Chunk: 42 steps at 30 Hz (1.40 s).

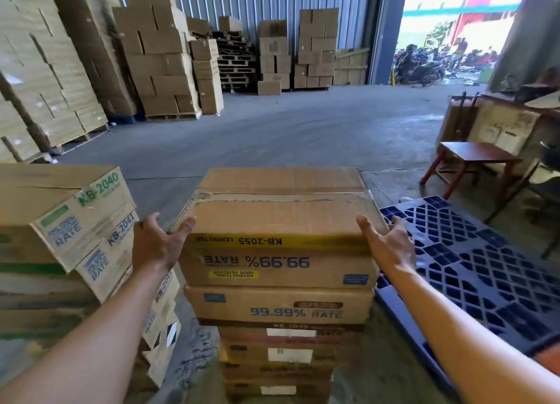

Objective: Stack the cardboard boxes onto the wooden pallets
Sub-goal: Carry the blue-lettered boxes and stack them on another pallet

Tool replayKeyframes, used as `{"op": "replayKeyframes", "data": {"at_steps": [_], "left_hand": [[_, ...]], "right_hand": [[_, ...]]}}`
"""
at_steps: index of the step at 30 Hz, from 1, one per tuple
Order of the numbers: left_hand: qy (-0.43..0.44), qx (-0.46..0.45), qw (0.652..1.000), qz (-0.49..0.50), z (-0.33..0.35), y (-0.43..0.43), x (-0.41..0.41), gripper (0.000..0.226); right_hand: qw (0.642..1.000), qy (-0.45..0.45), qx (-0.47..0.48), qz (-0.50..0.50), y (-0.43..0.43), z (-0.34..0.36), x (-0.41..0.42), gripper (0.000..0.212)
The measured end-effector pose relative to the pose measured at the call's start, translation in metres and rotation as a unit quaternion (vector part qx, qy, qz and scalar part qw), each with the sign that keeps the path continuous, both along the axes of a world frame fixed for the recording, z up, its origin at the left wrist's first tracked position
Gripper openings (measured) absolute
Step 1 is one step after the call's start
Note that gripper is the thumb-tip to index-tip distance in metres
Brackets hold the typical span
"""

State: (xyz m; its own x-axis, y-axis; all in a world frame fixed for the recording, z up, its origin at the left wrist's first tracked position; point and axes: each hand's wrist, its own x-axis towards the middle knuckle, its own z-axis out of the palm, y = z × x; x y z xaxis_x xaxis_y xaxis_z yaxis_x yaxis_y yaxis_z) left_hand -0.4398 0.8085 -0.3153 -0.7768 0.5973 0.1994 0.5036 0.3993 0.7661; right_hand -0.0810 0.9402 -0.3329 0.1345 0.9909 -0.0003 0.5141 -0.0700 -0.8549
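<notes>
A cardboard box (281, 215) with a yellow band, its print upside down, sits on top of a stack of similar boxes (278, 309) right in front of me. My left hand (160, 243) is at the box's left near corner, fingers spread, thumb touching the top edge. At the right near corner is my right hand (388, 246), also spread, thumb on the top edge. Neither hand is closed around the box. A blue plastic pallet (472, 270) lies on the floor to the right.
A second stack of boxes (60, 221) stands close on the left. Tall loaded pallets (54, 70) line the left and back walls. A small red wooden table (472, 164) and a desk (509, 121) are on the right. Grey concrete floor (272, 131) stretches ahead to an open doorway.
</notes>
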Motion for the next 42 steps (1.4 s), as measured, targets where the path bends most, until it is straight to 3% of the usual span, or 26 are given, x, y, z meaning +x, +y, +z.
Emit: {"op": "replayKeyframes", "data": {"at_steps": [3, 9, 11, 13, 15, 17, 21, 23, 27, 31, 34, 38, 42], "left_hand": [[-0.075, 0.003, 0.997, -0.034, -0.012, 0.006, -0.015, 0.091], [-0.241, 0.083, 0.963, -0.092, -0.031, 0.02, -0.024, 0.037], [-0.293, 0.095, 0.944, -0.122, -0.033, 0.024, -0.032, 0.051], [-0.332, 0.082, 0.928, -0.146, -0.035, 0.026, -0.042, 0.088], [-0.34, 0.079, 0.923, -0.16, -0.039, 0.027, -0.046, 0.104], [-0.346, 0.088, 0.918, -0.173, -0.042, 0.028, -0.046, 0.091], [-0.367, 0.053, 0.91, -0.184, -0.047, 0.025, -0.046, 0.11], [-0.373, 0.025, 0.908, -0.188, -0.051, 0.025, -0.051, 0.098], [-0.384, 0.011, 0.904, -0.189, -0.054, 0.025, -0.052, 0.093], [-0.391, 0.015, 0.902, -0.181, -0.05, 0.023, -0.047, 0.093], [-0.374, 0.03, 0.909, -0.18, -0.048, 0.018, -0.04, 0.077], [-0.357, 0.053, 0.914, -0.183, -0.033, 0.008, -0.032, 0.066], [-0.345, 0.086, 0.915, -0.192, 0.002, -0.009, -0.03, 0.063]], "right_hand": [[0.995, 0.088, -0.03, -0.03, -0.002, -0.011, -0.008, 0.096], [0.977, 0.187, -0.088, -0.057, 0.002, -0.017, -0.017, 0.09], [0.968, 0.216, -0.11, -0.059, 0.005, -0.019, -0.016, 0.087], [0.968, 0.212, -0.117, -0.062, 0.008, -0.02, -0.017, 0.093], [0.972, 0.194, -0.117, -0.061, 0.01, -0.021, -0.016, 0.112], [0.975, 0.176, -0.123, -0.06, 0.01, -0.023, -0.012, 0.127], [0.982, 0.144, -0.115, -0.038, 0.011, -0.022, -0.008, 0.115], [0.978, 0.161, -0.126, -0.042, 0.014, -0.022, -0.009, 0.12], [0.961, 0.245, -0.118, -0.055, 0.015, -0.029, -0.009, 0.088], [0.955, 0.269, -0.111, -0.057, 0.011, -0.031, -0.008, 0.123], [0.949, 0.29, -0.107, -0.055, 0.007, -0.028, -0.005, 0.143], [0.952, 0.288, -0.088, -0.055, -0.005, -0.003, -0.004, 0.096], [0.952, 0.296, -0.06, -0.043, -0.008, 0.027, -0.001, 0.087]]}}
